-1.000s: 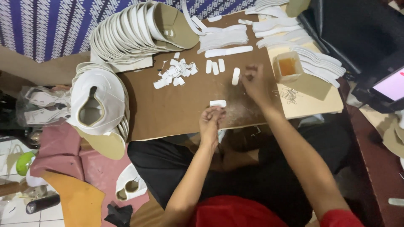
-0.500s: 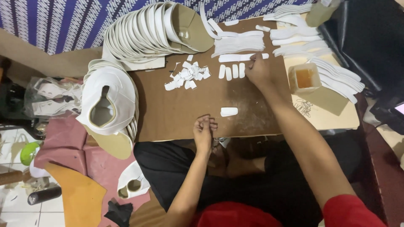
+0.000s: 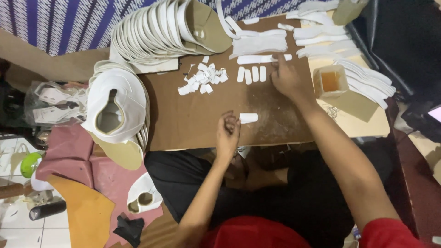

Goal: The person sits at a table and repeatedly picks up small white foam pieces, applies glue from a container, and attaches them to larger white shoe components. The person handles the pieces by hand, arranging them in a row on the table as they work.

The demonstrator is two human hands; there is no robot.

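Left hand [image 3: 228, 133], loosely curled at the near edge of the board [image 3: 197, 115], fingertips touching the left end of a small white strip [image 3: 248, 118] that lies flat on the board; whether it grips the strip cannot be told. Right hand [image 3: 285, 78], reaching to the far side, fingers spread and pressed on a long white strip [image 3: 262, 59], with three short white strips [image 3: 251, 74] just left of it. A pile of white scraps [image 3: 204, 79] lies farther left. The brown board rests over the person's lap, scuffed pale near its middle. Far left on it, a fanned stack of white shoe parts [image 3: 156, 32]; at its left edge, a second stack of white cut-out pieces [image 3: 115, 110]. To the right, a small open tub [image 3: 330, 81] holds amber liquid, beside rows of white strips [image 3: 367, 82]. A blue patterned cloth [image 3: 50, 23] hangs behind; pink and tan sheets [image 3: 78, 183] lie on the tiled floor [image 3: 14, 229], near left.
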